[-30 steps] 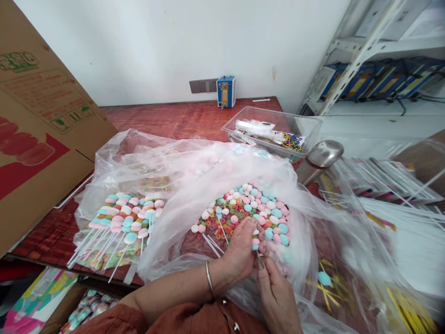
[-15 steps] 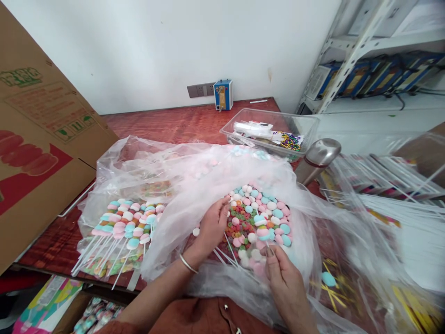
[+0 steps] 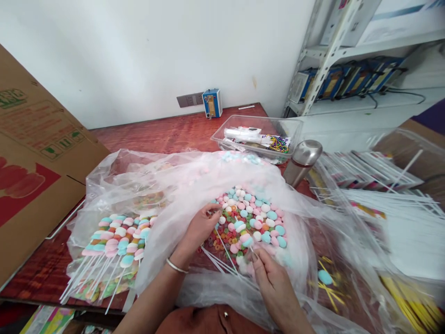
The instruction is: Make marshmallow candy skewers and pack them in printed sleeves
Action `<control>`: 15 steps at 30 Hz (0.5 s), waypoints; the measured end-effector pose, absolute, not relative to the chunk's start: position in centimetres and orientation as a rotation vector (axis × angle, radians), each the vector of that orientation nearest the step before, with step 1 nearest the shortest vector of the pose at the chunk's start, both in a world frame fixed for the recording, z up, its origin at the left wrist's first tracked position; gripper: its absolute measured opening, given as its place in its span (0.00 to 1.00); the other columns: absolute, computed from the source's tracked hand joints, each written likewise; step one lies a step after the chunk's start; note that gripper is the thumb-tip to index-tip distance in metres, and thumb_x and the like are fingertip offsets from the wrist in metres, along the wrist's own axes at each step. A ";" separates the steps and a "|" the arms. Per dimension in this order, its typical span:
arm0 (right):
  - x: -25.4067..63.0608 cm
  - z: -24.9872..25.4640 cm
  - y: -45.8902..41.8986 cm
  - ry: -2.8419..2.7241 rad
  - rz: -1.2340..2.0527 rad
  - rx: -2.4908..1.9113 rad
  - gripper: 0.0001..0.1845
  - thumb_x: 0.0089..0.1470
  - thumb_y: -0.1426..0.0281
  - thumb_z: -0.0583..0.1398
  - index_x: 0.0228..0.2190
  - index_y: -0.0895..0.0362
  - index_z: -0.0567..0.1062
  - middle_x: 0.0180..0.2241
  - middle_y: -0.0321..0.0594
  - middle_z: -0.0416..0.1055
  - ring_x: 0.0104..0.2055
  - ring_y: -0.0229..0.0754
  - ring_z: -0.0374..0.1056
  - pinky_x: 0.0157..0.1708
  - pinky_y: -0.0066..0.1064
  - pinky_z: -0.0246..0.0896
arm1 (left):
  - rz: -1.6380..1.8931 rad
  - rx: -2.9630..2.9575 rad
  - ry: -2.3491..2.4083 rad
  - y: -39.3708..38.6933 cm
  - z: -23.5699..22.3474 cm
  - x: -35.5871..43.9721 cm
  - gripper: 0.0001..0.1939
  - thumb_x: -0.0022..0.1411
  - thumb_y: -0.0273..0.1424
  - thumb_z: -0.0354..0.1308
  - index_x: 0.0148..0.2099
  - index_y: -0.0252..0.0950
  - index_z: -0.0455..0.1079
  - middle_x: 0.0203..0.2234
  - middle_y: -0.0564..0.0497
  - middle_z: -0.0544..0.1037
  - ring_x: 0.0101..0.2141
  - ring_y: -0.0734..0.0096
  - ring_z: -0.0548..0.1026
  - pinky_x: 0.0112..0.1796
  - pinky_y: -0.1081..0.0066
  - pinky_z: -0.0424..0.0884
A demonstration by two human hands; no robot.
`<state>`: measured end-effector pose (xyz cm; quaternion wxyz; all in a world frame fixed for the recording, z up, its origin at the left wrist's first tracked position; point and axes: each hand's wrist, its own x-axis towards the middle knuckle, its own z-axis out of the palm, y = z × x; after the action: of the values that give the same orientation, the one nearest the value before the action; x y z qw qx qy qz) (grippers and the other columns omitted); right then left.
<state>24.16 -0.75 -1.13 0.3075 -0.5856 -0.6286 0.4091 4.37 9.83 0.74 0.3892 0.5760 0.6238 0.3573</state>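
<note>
My right hand (image 3: 273,280) pinches the white stick of a marshmallow skewer (image 3: 246,239), which is threaded with pastel marshmallows and coloured gummy rings. The skewer's upper end tilts left, over the candy pile. The fingers of my left hand (image 3: 199,227) are bent together at the pile's left side; whatever they grip is too small to make out. Under and around both hands lie loose marshmallows (image 3: 271,215) in pink, blue and white, with gummy rings (image 3: 222,242) nearer my left hand. Loose white sticks (image 3: 214,260) lie just below them.
Several made-up skewers (image 3: 118,234) lie side by side at left on the crumpled plastic bag (image 3: 167,195). A cardboard box (image 3: 38,153) stands far left. Behind are a clear tub (image 3: 222,132) and a steel flask (image 3: 301,162). Yellow ties (image 3: 328,294) lie at right.
My right hand and the skewer have shifted left, from over the marshmallows toward the gummy rings. My left hand stays at the pile's left edge. The whole view has shifted slightly.
</note>
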 end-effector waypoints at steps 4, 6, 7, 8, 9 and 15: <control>23.4 -0.6 -0.5 -1.708 1.124 -1.521 0.17 0.64 0.61 0.43 0.28 0.53 0.63 0.25 0.36 0.68 0.28 0.43 0.66 0.29 0.30 0.56 | 1.033 1.020 1.314 9.0 1.1 4.6 0.16 0.51 0.39 0.67 0.40 0.35 0.78 0.33 0.49 0.80 0.33 0.68 0.75 0.36 0.71 0.71; 23.3 -0.4 -0.4 -1.715 1.138 -1.518 0.17 0.64 0.61 0.43 0.27 0.53 0.62 0.24 0.35 0.67 0.27 0.42 0.65 0.28 0.30 0.55 | 1.063 0.888 1.211 8.7 0.9 5.0 0.17 0.48 0.38 0.70 0.39 0.35 0.78 0.32 0.49 0.80 0.33 0.70 0.76 0.36 0.71 0.71; 23.3 -0.3 -0.4 -1.717 1.143 -1.516 0.17 0.64 0.61 0.43 0.27 0.53 0.62 0.24 0.35 0.67 0.28 0.42 0.65 0.28 0.30 0.54 | 1.070 0.854 1.180 8.6 0.8 5.1 0.17 0.47 0.38 0.71 0.39 0.35 0.78 0.32 0.50 0.80 0.32 0.70 0.76 0.36 0.71 0.72; 23.3 -0.3 -0.4 -1.720 1.149 -1.514 0.17 0.64 0.61 0.43 0.27 0.53 0.62 0.24 0.35 0.67 0.28 0.42 0.65 0.28 0.29 0.54 | 1.078 0.836 1.157 8.6 0.7 5.3 0.17 0.46 0.37 0.71 0.38 0.35 0.77 0.32 0.50 0.80 0.32 0.71 0.76 0.36 0.71 0.72; 23.4 -0.3 -0.4 -1.720 1.155 -1.514 0.17 0.64 0.61 0.43 0.27 0.53 0.62 0.25 0.34 0.66 0.28 0.42 0.64 0.28 0.29 0.54 | 1.086 0.830 1.144 8.5 0.5 5.4 0.17 0.46 0.37 0.71 0.38 0.35 0.77 0.31 0.50 0.80 0.32 0.71 0.75 0.36 0.71 0.72; 23.6 -0.1 -0.6 -1.699 1.200 -1.508 0.17 0.64 0.62 0.43 0.29 0.53 0.64 0.25 0.34 0.66 0.29 0.42 0.64 0.30 0.29 0.54 | 1.121 0.859 1.168 8.5 0.2 5.8 0.16 0.45 0.35 0.72 0.37 0.34 0.77 0.30 0.51 0.80 0.30 0.73 0.75 0.34 0.74 0.71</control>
<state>23.63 -0.60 -0.09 0.2823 -0.5630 -0.6345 0.4482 5.76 8.48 0.24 0.6087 0.3721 0.5056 0.4852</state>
